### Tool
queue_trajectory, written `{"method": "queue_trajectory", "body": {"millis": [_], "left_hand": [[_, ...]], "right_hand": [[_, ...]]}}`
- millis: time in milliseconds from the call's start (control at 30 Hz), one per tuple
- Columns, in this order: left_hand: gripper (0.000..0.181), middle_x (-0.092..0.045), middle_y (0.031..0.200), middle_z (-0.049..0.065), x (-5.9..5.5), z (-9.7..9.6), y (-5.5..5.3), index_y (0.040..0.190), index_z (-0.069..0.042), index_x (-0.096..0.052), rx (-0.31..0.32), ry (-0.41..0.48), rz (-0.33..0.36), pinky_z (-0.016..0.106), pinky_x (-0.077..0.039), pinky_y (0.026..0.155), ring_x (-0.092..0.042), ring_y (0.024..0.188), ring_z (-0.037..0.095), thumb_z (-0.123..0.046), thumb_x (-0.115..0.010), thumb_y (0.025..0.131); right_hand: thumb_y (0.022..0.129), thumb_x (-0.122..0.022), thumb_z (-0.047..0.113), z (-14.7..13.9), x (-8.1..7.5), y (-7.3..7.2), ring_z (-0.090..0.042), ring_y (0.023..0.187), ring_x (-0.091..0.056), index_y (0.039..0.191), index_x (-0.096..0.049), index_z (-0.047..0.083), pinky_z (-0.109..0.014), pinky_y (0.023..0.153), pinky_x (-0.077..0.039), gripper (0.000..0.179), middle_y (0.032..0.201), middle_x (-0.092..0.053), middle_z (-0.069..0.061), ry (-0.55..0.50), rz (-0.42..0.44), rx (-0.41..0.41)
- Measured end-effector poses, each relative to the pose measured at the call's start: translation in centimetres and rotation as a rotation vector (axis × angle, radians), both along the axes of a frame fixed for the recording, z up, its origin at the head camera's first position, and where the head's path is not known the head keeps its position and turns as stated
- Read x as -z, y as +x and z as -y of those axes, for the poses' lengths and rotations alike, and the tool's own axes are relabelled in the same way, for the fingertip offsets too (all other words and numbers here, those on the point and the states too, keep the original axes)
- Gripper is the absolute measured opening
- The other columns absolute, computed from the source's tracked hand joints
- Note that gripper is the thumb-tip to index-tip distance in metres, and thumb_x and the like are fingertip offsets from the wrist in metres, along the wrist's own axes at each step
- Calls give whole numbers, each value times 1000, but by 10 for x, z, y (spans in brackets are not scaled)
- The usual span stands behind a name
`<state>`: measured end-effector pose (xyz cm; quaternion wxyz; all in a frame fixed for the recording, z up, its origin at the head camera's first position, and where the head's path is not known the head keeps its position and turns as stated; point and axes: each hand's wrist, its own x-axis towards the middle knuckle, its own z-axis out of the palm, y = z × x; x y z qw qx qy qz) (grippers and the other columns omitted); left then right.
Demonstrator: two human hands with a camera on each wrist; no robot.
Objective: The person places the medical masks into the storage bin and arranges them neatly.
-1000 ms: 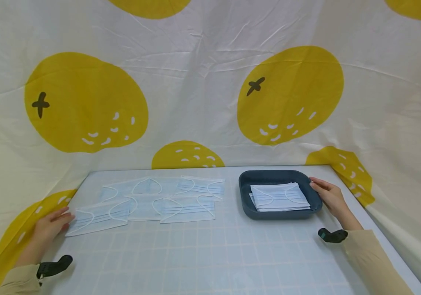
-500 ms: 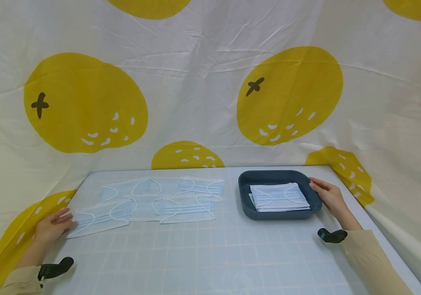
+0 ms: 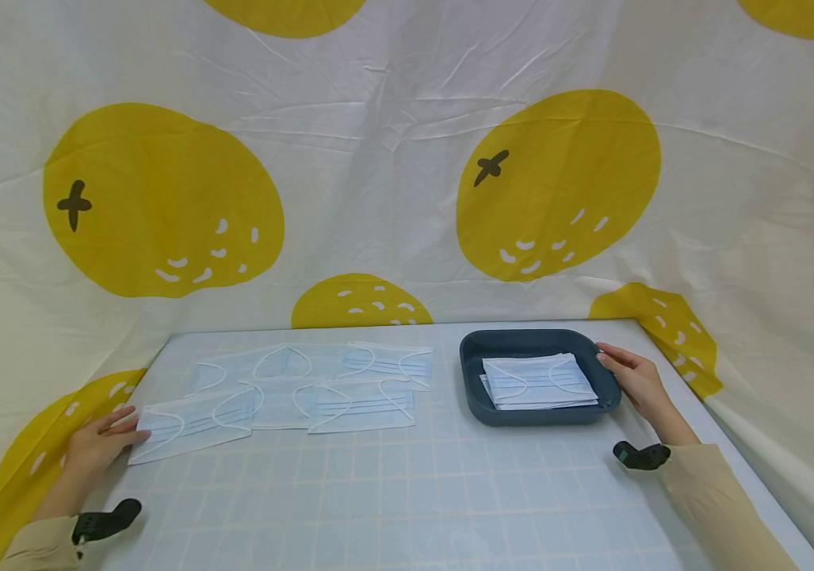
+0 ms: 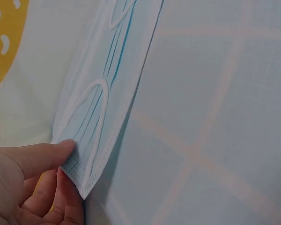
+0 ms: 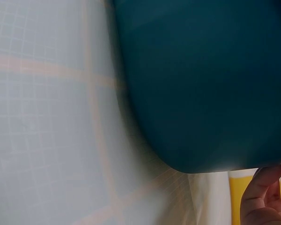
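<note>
My left hand (image 3: 96, 444) pinches the left end of a light blue pleated face mask (image 3: 196, 426). In the left wrist view the thumb (image 4: 63, 150) lies on top of the mask (image 4: 91, 131) and the curled fingers are underneath; that end is raised off the table. Several more face masks (image 3: 364, 408) with white ear loops lie in two overlapping rows to its right. My right hand (image 3: 645, 388) holds the right rim of a dark blue tray (image 3: 474, 381), thumb and fingers at its edge. A stack of masks (image 3: 542, 381) lies inside the tray.
The table (image 3: 407, 500) has a pale blue checked cover. Behind it and at both sides hangs a white cloth (image 3: 378, 182) with large yellow fruit shapes. Black wrist devices (image 3: 107, 521) sit on both arms.
My left thumb has come down onto the mask's left end, which has shifted slightly toward the front. My right hand and the tray have stayed in place.
</note>
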<state>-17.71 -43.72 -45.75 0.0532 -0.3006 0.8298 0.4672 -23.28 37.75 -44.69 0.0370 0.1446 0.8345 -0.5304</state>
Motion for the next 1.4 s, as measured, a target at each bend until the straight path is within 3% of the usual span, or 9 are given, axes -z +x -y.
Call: {"method": "queue_trajectory", "body": {"millis": [67,200,333,467,700,867,1167,1267,1400], "left_hand": [[85,-72,83,-12,0,2,0,146,3,-33,18,-12,15,53,-35,106,-64,95,14,-31,-76,82],[89,-71,108,13,0,4,0,144,4,-35,54,-49,47,52,-45,99,-44,123,41,-45,-74,80],[91,-49,136,28,3,4,1,143,3,-37,60,-89,86,36,-49,81,-48,108,36,-53,-71,80],[90,-35,146,30,5,3,2,141,3,-37,34,-86,112,27,-45,75,-46,105,35,-56,-68,81],[99,-52,127,30,3,4,6,142,4,-36,39,-72,128,26,-44,71,-48,99,31,-68,-61,79],[100,-64,98,11,-2,3,9,142,7,-35,66,-62,113,20,-44,58,-50,90,26,-67,-60,80],[97,-52,122,31,-8,3,16,142,11,-30,183,-67,94,17,-49,60,-52,85,20,-64,-55,86],[92,-63,106,18,-10,4,19,143,9,-28,189,-42,77,17,-50,62,-53,82,15,-60,-55,88],[89,-55,85,-25,-14,5,24,144,8,-23,208,8,37,17,-52,65,-52,74,5,-56,-54,91]], "right_hand": [[98,-46,47,0,0,0,-36,140,-30,148,-33,5,-47,113,-30,68,154,-30,-21,4,-5,-3],[98,-46,48,0,0,0,-36,140,-30,148,-32,5,-47,112,-30,68,154,-30,-20,5,-7,-4],[97,-47,48,0,0,0,-35,140,-31,148,-33,6,-46,113,-31,68,154,-31,-20,0,-1,7],[97,-47,48,1,1,1,-36,140,-30,149,-32,6,-47,113,-31,68,154,-31,-20,0,2,9],[98,-46,49,1,0,2,-35,139,-32,148,-33,5,-47,112,-31,68,154,-32,-20,14,-8,2],[97,-47,48,0,1,1,-36,140,-31,148,-33,5,-48,113,-30,69,154,-31,-21,1,-8,4],[98,-47,48,-1,0,0,-36,141,-29,148,-33,5,-48,114,-29,68,155,-29,-21,-7,0,8],[98,-46,47,-1,0,0,-37,141,-30,148,-32,5,-48,113,-30,67,154,-29,-21,-7,-5,-1],[98,-46,47,-1,1,0,-36,141,-30,148,-32,5,-48,113,-30,67,154,-30,-21,-11,-5,0]]}}
